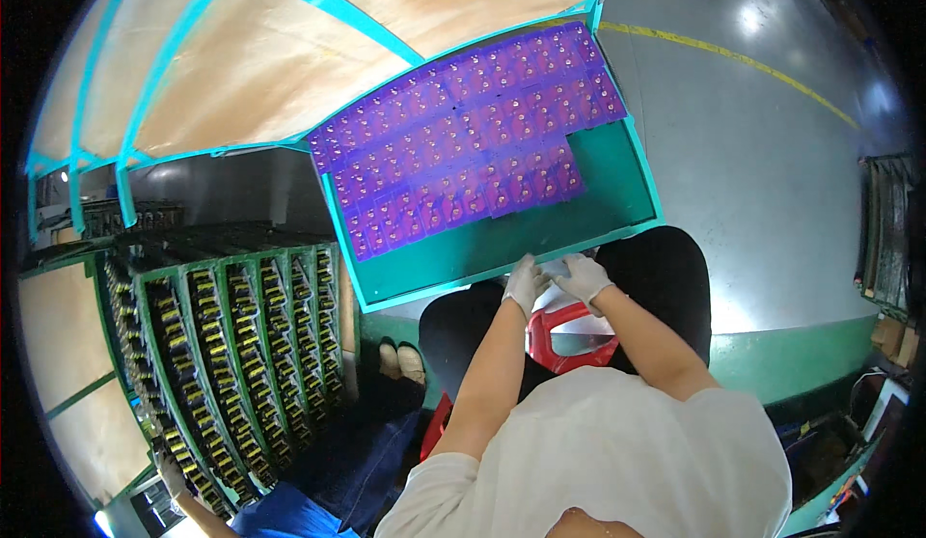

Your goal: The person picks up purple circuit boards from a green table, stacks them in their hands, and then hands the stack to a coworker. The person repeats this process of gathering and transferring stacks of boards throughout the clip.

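My left hand, in a pale glove, is just below the near edge of a green tray table, over my lap. Beside it on the right is my right hand, gloved too, its fingers pointing toward the left one. Fingers on both hands look loosely apart, and I see nothing held. Rows of purple panels with small shiny pieces on them cover the far and left parts of the tray. The right and near strips of its green surface show bare.
A red stool is between my knees. At the left stands a green rack packed with black and yellow parts; a co-worker's gloved hand touches it. Teal-framed wooden boards rise beyond the tray. Stacked parts lie far right.
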### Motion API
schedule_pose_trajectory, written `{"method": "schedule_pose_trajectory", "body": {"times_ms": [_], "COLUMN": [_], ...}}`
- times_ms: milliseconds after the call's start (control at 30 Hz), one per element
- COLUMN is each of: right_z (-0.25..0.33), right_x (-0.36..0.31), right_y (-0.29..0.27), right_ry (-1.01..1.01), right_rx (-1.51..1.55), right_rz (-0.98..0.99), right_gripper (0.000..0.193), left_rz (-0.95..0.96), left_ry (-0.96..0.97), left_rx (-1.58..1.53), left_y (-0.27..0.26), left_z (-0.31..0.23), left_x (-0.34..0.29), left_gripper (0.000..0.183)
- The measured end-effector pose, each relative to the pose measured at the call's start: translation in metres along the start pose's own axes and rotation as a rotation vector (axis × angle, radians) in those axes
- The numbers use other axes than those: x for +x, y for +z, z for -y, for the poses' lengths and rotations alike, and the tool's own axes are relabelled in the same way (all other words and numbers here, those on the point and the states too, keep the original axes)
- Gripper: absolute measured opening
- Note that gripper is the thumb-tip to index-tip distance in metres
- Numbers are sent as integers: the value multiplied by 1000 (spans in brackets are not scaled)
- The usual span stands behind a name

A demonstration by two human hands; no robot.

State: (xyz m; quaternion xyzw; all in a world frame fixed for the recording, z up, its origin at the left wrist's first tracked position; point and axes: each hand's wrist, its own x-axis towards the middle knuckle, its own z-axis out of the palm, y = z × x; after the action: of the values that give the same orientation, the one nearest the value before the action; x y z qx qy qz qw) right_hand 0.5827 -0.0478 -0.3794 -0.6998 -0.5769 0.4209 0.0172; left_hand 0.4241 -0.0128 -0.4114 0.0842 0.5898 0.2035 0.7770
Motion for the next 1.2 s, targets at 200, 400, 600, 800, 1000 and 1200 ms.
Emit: {"method": "schedule_pose_trajectory", "body": {"times_ms": [200, 400, 600, 800, 1000, 1200], "right_z": [-28, -35, -51, -62, -19, -8], "right_x": [57, 106, 163, 178, 163, 155], "right_y": [21, 4, 2, 9, -15, -64], "right_ry": [113, 237, 158, 176, -155, 37], "right_rx": [-66, -139, -253, -250, 979, 771], "right_rz": [-517, -700, -695, -658, -735, -578], "right_gripper": [67, 77, 86, 83, 64, 55], "left_rz": [-308, -182, -83, -49, 5, -55], "left_ry": [161, 203, 161, 242, 366, 358], "left_rx": [153, 247, 384, 457, 73, -75], "left_y": [15, 30, 34, 33, 47, 84], "left_z": [-29, -66, -75, -76, -61, -64], "left_x": [32, 53, 85, 99, 91, 35], "left_gripper": [58, 52, 36, 40, 47, 41]}}
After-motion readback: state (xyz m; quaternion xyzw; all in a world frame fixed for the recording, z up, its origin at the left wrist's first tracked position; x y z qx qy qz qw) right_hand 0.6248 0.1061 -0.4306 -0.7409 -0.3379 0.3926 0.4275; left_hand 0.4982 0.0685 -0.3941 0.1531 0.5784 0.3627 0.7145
